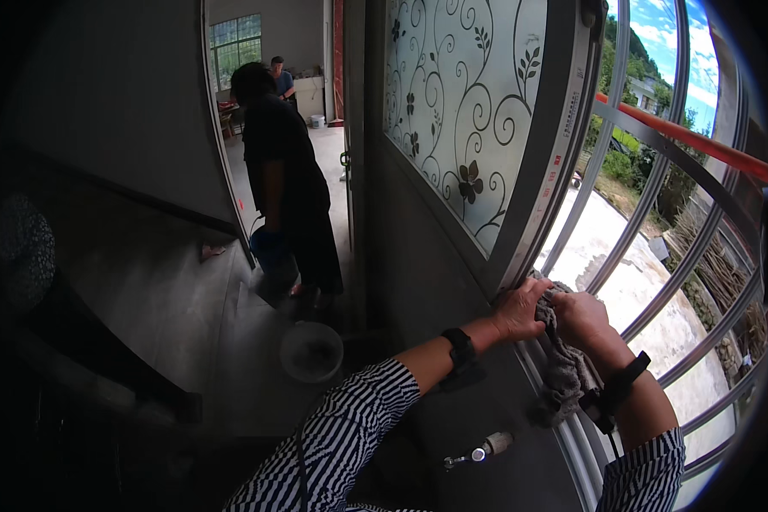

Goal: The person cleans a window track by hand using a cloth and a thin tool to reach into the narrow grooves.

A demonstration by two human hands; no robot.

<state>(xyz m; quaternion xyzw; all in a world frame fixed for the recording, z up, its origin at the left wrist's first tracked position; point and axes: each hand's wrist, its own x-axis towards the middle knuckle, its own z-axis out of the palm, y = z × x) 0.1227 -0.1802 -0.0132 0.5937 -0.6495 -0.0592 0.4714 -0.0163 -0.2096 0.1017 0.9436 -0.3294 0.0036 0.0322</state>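
Observation:
A wrinkled grey cloth (pixel 568 377) hangs over the lower track of a sliding window, its loose end drooping down the inner side. My right hand (pixel 579 315) grips the upper part of it. Just beside that, my left hand (pixel 518 312) has its fingers on the bunched cloth, close to the bottom corner of the window sash (pixel 530 221). The sash holds frosted glass (pixel 464 109) with dark scrollwork and flowers. Pale metal window track (pixel 576 448) shows below the cloth. Both my wrists wear dark bands.
Metal security bars (pixel 640 237) stand outside the window, crossed by an orange-red pole (pixel 697 137). Below the sill a tap (pixel 480 453) sticks out. A whitish bucket (pixel 312 352) sits on the floor. A person (pixel 288 185) with a blue bucket (pixel 270 249) stands at the doorway; another person (pixel 284 82) is beyond.

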